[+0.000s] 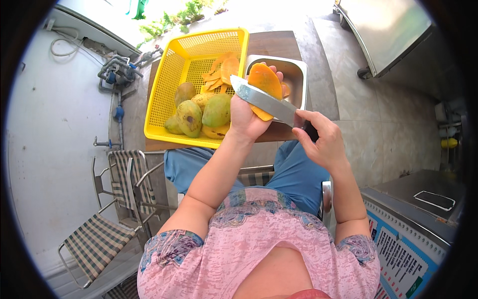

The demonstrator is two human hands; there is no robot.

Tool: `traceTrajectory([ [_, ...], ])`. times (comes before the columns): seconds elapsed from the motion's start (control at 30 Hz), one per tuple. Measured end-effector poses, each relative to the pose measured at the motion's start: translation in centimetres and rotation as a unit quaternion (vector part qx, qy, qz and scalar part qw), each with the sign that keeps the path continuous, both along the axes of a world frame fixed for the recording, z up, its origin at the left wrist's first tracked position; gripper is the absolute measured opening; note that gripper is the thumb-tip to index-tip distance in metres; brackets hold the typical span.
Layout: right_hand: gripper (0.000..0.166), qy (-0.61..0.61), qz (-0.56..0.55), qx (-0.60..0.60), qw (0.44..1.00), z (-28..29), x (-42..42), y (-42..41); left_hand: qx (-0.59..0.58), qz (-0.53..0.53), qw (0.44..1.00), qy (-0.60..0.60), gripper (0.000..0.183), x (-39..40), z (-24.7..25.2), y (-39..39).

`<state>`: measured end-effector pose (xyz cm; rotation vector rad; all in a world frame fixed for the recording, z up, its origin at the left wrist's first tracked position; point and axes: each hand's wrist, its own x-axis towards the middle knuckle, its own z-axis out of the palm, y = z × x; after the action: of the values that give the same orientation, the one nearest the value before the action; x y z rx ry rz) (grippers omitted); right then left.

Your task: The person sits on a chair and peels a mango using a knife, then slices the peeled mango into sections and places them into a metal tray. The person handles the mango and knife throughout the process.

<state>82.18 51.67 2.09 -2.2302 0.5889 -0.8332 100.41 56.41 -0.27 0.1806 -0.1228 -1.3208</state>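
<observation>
In my left hand (244,119) rests a peeled orange mango (264,80), palm up beneath it. My right hand (323,138) grips the dark handle of a broad kitchen knife (267,102). Its blade lies across the mango, tip pointing to the upper left. The cutting edge's exact contact with the flesh is hard to tell. Behind my left hand stands a steel pan (304,80), with a piece of orange flesh (286,89) partly visible inside. To the left, a yellow plastic basket (149,119) holds several unpeeled mangoes (189,117) and a heap of orange strips (224,71).
Basket and pan stand on a low brown wooden table (274,41) before my knees. Folding chairs with checked fabric (101,244) are at the left, near pipes and a pump (117,73). A wheeled metal unit (388,30) is at the upper right; a printed calendar (399,250) lies lower right.
</observation>
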Motion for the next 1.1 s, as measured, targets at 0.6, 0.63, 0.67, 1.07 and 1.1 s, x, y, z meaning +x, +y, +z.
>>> traceTrajectory([
  [0.6, 0.030, -0.010, -0.021, -0.026, 0.999, 0.2, 1.6, -1.0, 0.053, 0.013, 0.998, -0.038, 0.040, -1.0, -0.4, 0.4],
  [0.63, 0.030, -0.005, -0.022, -0.029, 0.999, 0.2, 1.5, -1.0, 0.050, 0.017, 0.998, -0.045, 0.040, -0.8, -0.4, 0.5],
  [0.67, 0.030, 0.000, -0.022, -0.031, 0.999, 0.2, 1.4, -1.1, 0.048, 0.020, 0.997, -0.052, 0.040, -0.5, -0.3, 0.7],
  [1.07, 0.030, 0.011, -0.030, -0.014, 0.999, 0.6, 2.0, -1.7, 0.078, 0.010, 0.996, -0.029, 0.043, -0.8, -0.3, 0.8],
  [1.1, 0.030, 0.021, -0.033, -0.017, 0.999, 0.7, 2.1, -1.7, 0.083, 0.013, 0.996, -0.034, 0.043, -0.8, -0.2, 0.9],
])
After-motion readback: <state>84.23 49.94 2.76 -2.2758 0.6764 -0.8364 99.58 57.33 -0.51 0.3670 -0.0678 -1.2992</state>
